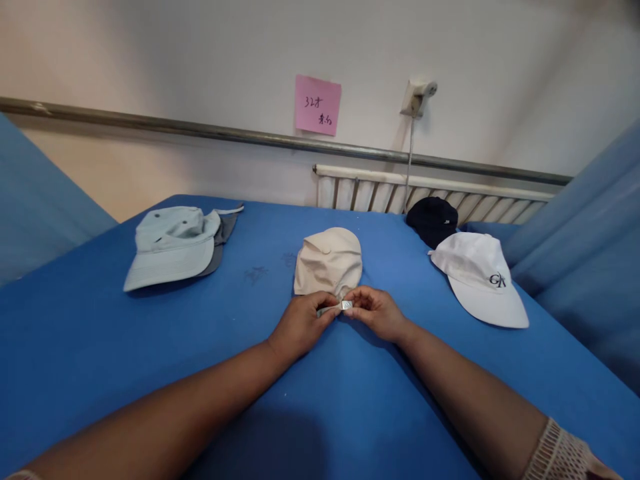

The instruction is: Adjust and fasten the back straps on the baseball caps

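A beige cap (329,259) lies in the middle of the blue-covered surface, its back strap toward me. My left hand (305,322) pinches the strap (327,311) between thumb and fingers. Close beside it, my right hand (376,313) is closed at the small metal buckle (347,305) on that strap. The fingertips of both hands nearly meet there. The cap's brim cannot be seen from here.
At the left, a pale blue cap (173,247) rests over a dark grey cap (227,230). A white cap (477,273) and a black cap (431,220) sit at the right. Behind the blue surface (150,360) stand a radiator (370,193) and a wall rail (210,132). Blue curtains (595,247) hang at both sides.
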`<state>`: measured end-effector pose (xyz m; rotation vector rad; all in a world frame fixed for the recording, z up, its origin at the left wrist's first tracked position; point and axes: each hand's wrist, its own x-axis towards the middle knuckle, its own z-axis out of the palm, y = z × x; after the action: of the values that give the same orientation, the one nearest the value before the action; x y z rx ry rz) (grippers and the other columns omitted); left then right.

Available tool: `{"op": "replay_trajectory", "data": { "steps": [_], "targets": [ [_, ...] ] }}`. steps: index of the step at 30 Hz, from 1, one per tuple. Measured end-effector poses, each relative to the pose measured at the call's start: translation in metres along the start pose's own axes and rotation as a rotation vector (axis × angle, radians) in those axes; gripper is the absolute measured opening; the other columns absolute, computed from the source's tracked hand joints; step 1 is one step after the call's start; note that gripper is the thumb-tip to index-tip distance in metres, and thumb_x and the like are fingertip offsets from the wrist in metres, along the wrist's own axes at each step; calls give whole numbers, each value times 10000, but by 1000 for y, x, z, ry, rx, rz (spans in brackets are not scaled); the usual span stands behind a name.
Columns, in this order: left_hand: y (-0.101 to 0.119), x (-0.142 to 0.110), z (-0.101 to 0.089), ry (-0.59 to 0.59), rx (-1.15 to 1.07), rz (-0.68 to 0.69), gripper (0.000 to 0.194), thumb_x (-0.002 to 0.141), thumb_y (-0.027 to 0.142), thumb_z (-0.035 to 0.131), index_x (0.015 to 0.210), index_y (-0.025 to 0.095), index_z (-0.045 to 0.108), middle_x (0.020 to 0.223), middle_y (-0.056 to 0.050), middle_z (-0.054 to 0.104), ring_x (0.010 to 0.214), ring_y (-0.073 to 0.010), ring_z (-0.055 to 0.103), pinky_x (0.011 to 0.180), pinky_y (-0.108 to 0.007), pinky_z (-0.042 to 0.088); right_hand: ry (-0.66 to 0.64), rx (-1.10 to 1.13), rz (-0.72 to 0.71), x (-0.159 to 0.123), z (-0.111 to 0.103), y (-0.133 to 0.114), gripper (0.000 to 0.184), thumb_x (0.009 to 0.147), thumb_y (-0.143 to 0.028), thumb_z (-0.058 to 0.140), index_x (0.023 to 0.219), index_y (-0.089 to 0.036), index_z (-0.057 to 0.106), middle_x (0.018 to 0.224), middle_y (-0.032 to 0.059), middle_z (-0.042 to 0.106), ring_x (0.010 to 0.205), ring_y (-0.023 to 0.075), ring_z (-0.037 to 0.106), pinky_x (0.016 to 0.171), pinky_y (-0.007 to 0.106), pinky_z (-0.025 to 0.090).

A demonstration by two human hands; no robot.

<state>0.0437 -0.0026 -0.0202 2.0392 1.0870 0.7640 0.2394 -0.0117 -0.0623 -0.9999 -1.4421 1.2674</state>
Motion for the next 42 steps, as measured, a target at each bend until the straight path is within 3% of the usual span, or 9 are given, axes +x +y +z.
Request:
{"op": "replay_trajectory", "data": {
  "steps": [8, 19, 27, 37, 42],
  "targets": [
    [-3, 2, 1, 3, -165, -58, 114, 810, 256, 636, 854, 193, 720, 841, 8, 742, 797, -165, 673, 746, -256, 494, -6, -94, -8, -2, -1, -3, 221, 731, -325, 750, 894, -216, 649, 810, -7, 678, 695, 134, 610, 671, 269, 491],
    [-2, 4, 1, 8, -131, -98, 98, 785, 262, 654, 794, 178, 704, 773, 4, 719, 746, -162, 656, 709, -257, 484, -47, -186, -53, -4, -2, -7, 166, 771, -290, 710, 896, -205, 642, 789, -11, 650, 658, 116, 573, 640, 248, 472],
    [0, 3, -3, -36, -124, -44, 160, 810, 200, 570, 888, 194, 710, 869, -3, 740, 823, -167, 665, 795, -275, 489, 27, -466, -223, -3, -4, -10, 132, 799, -232, 705, 927, -210, 690, 837, 8, 640, 674, 121, 582, 644, 245, 482],
    [0, 5, 0, -34, -119, -96, 114, 781, 238, 605, 847, 187, 682, 835, -12, 718, 807, -174, 653, 794, -291, 496, -90, -858, -276, -8, -4, -26, 198, 836, -120, 650, 1008, -219, 657, 948, 37, 652, 866, 166, 611, 770, 281, 476],
    [3, 4, 0, -31, -109, -80, 110, 779, 240, 587, 828, 190, 671, 804, -2, 705, 775, -166, 640, 780, -290, 495, -83, -879, -298, -9, -1, -27, 187, 853, -122, 631, 1015, -215, 639, 979, 45, 627, 907, 169, 600, 799, 287, 476]
  ]
}}
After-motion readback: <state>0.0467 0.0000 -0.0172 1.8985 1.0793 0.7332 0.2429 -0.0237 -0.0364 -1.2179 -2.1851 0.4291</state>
